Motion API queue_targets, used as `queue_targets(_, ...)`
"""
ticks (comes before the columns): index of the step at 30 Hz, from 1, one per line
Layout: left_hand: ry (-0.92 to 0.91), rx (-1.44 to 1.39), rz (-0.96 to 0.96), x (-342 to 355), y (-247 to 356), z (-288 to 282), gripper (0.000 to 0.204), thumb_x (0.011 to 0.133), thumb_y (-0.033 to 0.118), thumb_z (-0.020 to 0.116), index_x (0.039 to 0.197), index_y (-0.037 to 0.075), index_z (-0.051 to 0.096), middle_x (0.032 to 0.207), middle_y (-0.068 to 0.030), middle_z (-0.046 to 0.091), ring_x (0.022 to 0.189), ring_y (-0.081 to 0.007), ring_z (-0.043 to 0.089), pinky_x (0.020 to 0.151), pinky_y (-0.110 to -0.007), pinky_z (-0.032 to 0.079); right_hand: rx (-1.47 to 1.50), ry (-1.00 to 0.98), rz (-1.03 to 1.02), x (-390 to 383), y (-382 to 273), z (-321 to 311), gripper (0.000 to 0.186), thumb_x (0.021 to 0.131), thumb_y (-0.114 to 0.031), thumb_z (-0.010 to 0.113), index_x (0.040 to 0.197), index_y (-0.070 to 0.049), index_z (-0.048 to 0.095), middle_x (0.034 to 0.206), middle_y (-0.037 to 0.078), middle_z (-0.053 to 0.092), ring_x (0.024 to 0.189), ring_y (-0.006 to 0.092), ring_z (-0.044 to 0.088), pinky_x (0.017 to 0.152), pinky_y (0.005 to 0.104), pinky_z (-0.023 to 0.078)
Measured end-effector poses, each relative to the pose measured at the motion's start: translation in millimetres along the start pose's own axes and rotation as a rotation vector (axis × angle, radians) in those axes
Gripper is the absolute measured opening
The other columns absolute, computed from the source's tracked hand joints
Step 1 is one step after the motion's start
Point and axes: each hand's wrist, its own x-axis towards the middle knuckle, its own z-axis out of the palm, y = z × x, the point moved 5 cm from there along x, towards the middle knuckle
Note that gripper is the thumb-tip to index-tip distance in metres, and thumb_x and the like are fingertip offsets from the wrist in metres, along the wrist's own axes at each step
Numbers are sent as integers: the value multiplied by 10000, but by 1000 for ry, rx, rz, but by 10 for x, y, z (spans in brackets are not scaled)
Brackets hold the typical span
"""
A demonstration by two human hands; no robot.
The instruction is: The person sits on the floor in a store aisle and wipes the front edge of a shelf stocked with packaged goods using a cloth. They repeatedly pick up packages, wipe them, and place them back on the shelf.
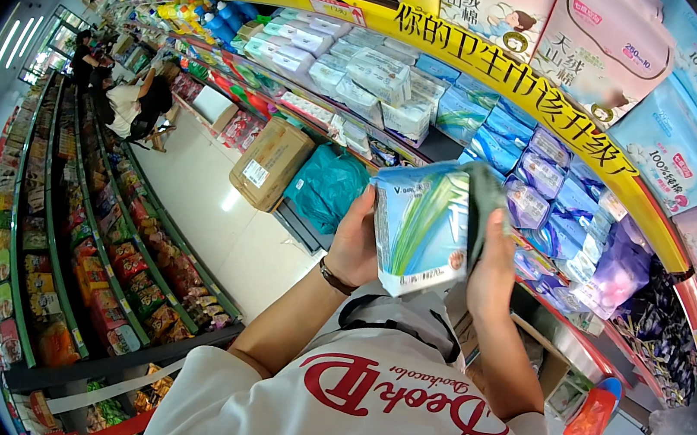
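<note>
In front of my chest, my left hand (352,241) grips the left side of a pack of sanitary pads (420,226), light blue with green leaf shapes. The pack is tilted, its printed face turned up toward me. At its right side, my right hand (493,268) is closed on a dark grey-green cloth (483,197), which is blurred and lies against the pack's right edge. A dark band circles my left wrist. Similar blue packs (464,114) stand in rows on the shelf just beyond my hands.
A yellow shelf strip (481,60) curves above, with pink and blue packs over it. A cardboard box (272,163) and a teal plastic bag (326,187) sit left of the shelf. Snack shelves (112,267) line the aisle's left side. People (138,100) are farther down the aisle.
</note>
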Motion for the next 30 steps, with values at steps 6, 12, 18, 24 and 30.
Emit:
queue_targets(6, -154, -233, -187, 45, -204, 216, 682, 974, 560, 349, 1445, 67, 343, 1440, -139, 426, 1284, -274, 461, 1074, -451, 368, -468, -263, -623, -415, -484, 70, 316, 908, -322, 571, 1060, -49, 620, 1011, 78, 568, 953, 217, 535, 850, 401, 421)
queue_targets(12, -244, 206, 39, 26, -209, -23, 564, 1000, 414, 400, 1453, 90, 307, 1450, -117, 391, 1300, -240, 440, 1062, -398, 405, -875, -438, -786, -390, -585, 329, 514, 668, -150, 711, 1168, -241, 633, 1127, 57, 524, 1046, 277, 508, 884, 475, 379)
queue_targets(18, -6, 501, -30, -180, -112, -192, 540, 1007, 443, 342, 1412, 88, 354, 1384, -97, 460, 1266, -227, 472, 1056, -390, 394, -647, -294, -785, -184, -405, 490, 429, 709, -129, 674, 1134, -107, 626, 1057, 112, 586, 1001, 321, 546, 810, 451, 440)
queue_targets(24, 55, 436, 80, -150, 240, -504, 539, 985, 376, 362, 1417, 54, 361, 1375, -112, 483, 1266, -229, 471, 1067, -387, 387, -645, -63, -883, -305, -333, 842, 330, 741, -70, 608, 1063, -8, 644, 1116, 164, 607, 1181, 348, 522, 962, 445, 446)
queue_targets(30, -73, 22, 70, -3, 1085, -841, 659, 969, 548, 372, 1385, 39, 419, 1334, -160, 522, 1178, -310, 544, 1021, -454, 431, -1158, -416, -1157, -743, 29, 1374, 478, 727, -69, 614, 1201, -13, 597, 1315, 154, 536, 1318, 321, 431, 1090, 443, 364)
